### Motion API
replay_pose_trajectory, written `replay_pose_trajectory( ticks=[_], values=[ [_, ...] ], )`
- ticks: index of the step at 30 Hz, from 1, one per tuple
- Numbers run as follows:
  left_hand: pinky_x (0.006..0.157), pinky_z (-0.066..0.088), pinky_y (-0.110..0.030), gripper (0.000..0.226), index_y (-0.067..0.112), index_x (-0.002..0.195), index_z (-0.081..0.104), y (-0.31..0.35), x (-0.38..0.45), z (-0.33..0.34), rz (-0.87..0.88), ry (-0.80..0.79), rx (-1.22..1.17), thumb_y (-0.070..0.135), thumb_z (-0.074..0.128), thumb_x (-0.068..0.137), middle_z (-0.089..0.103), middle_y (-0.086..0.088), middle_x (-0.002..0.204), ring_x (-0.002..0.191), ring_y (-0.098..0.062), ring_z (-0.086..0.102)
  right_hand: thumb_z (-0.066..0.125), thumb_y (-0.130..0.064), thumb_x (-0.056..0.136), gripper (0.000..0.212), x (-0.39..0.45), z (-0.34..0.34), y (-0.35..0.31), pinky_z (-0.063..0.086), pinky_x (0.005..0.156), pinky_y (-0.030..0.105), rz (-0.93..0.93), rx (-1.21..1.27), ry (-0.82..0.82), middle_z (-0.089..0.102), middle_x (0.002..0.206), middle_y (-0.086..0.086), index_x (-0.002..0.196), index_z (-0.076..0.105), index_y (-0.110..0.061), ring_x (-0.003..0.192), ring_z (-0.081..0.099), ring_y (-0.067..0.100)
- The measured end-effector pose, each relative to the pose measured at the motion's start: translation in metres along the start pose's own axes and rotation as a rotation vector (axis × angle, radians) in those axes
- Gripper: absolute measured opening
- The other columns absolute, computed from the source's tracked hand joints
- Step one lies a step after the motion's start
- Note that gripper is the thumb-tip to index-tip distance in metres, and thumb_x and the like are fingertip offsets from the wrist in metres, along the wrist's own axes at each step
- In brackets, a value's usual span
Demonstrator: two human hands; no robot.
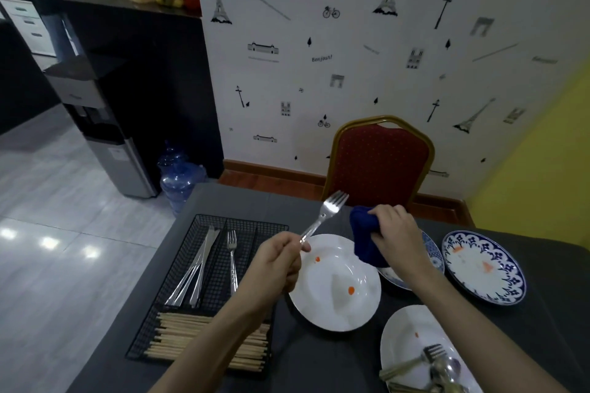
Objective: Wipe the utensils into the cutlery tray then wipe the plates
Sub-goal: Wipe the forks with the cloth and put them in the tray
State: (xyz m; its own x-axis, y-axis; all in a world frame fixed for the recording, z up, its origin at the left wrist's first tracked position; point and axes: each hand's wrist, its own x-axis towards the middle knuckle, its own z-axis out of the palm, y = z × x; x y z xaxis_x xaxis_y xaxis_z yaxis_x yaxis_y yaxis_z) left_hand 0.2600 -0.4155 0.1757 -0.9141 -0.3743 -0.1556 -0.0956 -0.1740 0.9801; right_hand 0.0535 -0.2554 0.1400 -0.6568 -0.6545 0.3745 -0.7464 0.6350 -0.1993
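A left hand (277, 262) grips a fork (325, 214) by its handle, tines up, above a white plate (335, 284); the right hand (394, 230) clutches a bunched blue cloth (365, 239) just beside it, right of the tray (210, 281) on the surface (319, 357)

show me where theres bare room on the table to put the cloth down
Bare dark table lies between the cutlery tray, the white plate and the near plate of utensils. Another strip runs along the far edge by the chair. The right side is crowded with patterned plates.
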Motion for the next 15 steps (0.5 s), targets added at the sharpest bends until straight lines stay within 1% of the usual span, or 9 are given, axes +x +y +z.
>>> replay_pose_trajectory(
  ticks=[2,4,7,9,10,11,12,13,15],
  values=[
    [0.043,0.022,-0.017,0.027,0.007,0.092,0.062,0.004,0.008,-0.003,-0.008,0.032,0.005,0.016,0.039,0.103,0.032,0.008,0.054,0.045,-0.005,0.026,0.068,-0.003,0.075,0.034,-0.009,-0.001,0.009,0.041,0.072,0.034,0.135,0.099,0.039,0.061,0.097,0.003,0.105,0.056,-0.015,0.088,0.048,0.019],
    [0.043,0.023,-0.017,0.032,0.006,0.093,0.065,-0.001,0.012,-0.002,-0.050,0.071,0.051,0.022,0.040,0.103,0.032,0.008,0.054,0.045,-0.005,0.027,0.066,-0.006,0.080,0.032,-0.015,-0.004,0.007,0.044,0.074,0.036,0.229,0.185,0.088,0.059,0.100,0.000,0.107,0.054,-0.017,0.091,0.047,0.017],
    [0.042,0.027,-0.017,0.030,0.004,0.090,0.067,-0.015,0.014,0.001,-0.138,0.137,0.183,0.021,0.043,0.099,0.035,0.008,0.054,0.044,-0.005,0.031,0.063,-0.010,0.084,0.028,-0.016,-0.012,-0.009,0.045,0.074,0.037,0.279,0.321,0.195,0.054,0.100,-0.003,0.109,0.052,-0.018,0.093,0.048,0.016],
    [0.041,0.027,-0.017,0.024,0.005,0.085,0.062,-0.019,0.016,0.006,-0.197,0.139,0.203,0.015,0.045,0.098,0.041,0.004,0.058,0.044,-0.005,0.034,0.065,-0.007,0.082,0.033,-0.014,-0.022,-0.028,0.043,0.076,0.034,0.194,0.361,0.241,0.055,0.103,-0.002,0.111,0.053,-0.017,0.096,0.047,0.016],
    [0.041,0.026,-0.017,0.022,0.007,0.084,0.059,-0.018,0.017,0.007,-0.218,0.123,0.176,0.014,0.044,0.098,0.042,0.002,0.061,0.045,-0.006,0.034,0.067,-0.005,0.079,0.038,-0.014,-0.024,-0.040,0.042,0.078,0.033,0.113,0.353,0.228,0.056,0.105,-0.001,0.112,0.054,-0.016,0.097,0.047,0.016],
    [0.041,0.025,-0.018,0.022,0.009,0.084,0.057,-0.015,0.023,0.017,-0.228,0.070,0.165,0.013,0.042,0.099,0.043,0.001,0.061,0.045,-0.007,0.034,0.070,-0.003,0.075,0.043,-0.017,-0.027,-0.040,0.042,0.079,0.033,0.056,0.317,0.212,0.057,0.107,-0.001,0.114,0.055,-0.015,0.098,0.047,0.016],
    [0.041,0.025,-0.019,0.021,0.008,0.085,0.055,-0.011,0.028,0.026,-0.231,0.027,0.162,0.013,0.040,0.100,0.043,0.001,0.060,0.045,-0.008,0.033,0.072,-0.003,0.071,0.048,-0.019,-0.027,-0.041,0.042,0.080,0.033,0.004,0.271,0.186,0.059,0.109,0.000,0.114,0.056,-0.015,0.098,0.048,0.017],
    [0.041,0.024,-0.020,0.022,0.007,0.088,0.055,-0.008,0.028,0.026,-0.220,0.020,0.159,0.014,0.039,0.101,0.042,0.002,0.058,0.044,-0.008,0.032,0.073,-0.003,0.069,0.050,-0.022,-0.022,-0.052,0.043,0.081,0.034,-0.056,0.242,0.147,0.060,0.110,0.001,0.115,0.057,-0.014,0.099,0.049,0.018],
    [0.043,0.026,-0.021,0.026,0.004,0.095,0.058,-0.002,0.028,0.027,-0.174,0.011,0.207,0.018,0.037,0.103,0.043,0.004,0.055,0.044,-0.008,0.033,0.073,-0.002,0.068,0.049,-0.029,-0.012,-0.065,0.047,0.077,0.038,-0.108,0.223,0.099,0.061,0.107,0.003,0.113,0.058,-0.013,0.096,0.052,0.021]
  ],
)
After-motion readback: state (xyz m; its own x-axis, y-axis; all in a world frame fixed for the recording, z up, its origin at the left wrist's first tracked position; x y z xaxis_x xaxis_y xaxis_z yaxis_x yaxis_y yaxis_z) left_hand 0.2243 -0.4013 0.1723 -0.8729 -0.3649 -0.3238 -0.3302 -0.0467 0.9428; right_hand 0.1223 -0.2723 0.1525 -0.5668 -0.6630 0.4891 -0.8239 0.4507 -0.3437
